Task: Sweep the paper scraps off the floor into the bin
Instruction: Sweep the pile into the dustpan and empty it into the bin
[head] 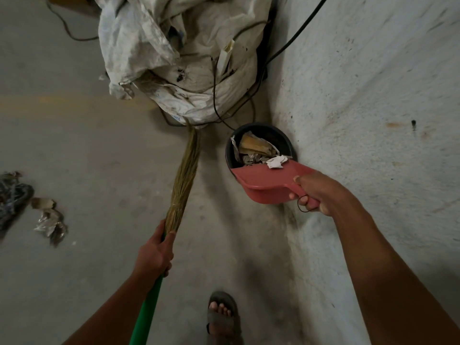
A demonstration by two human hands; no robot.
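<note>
At the foot of the rough, chalky white wall (373,95), a round black bin (230,150) stands on the smooth grey concrete floor (87,145), already stuffed with crumpled paper and a curl of brown card. My right hand (316,192) is wrapped around the handle of a pink plastic dustpan (263,180), whose scoop is tipped over the bin's near rim; a crumpled white paper scrap (275,162) lies at the pan's front edge, right at the bin's mouth. My left hand (154,255) grips the broom (183,180) where its glossy green handle meets the bundle of dry straw-coloured bristles, which taper to a point toward a lumpy, stained woven white sack (179,58) with black cables trailing round it. More torn, wrinkled scraps (49,217) lie on the floor well to the left, beside a dark tangled heap. My sandalled foot (222,317) stands below.
</note>
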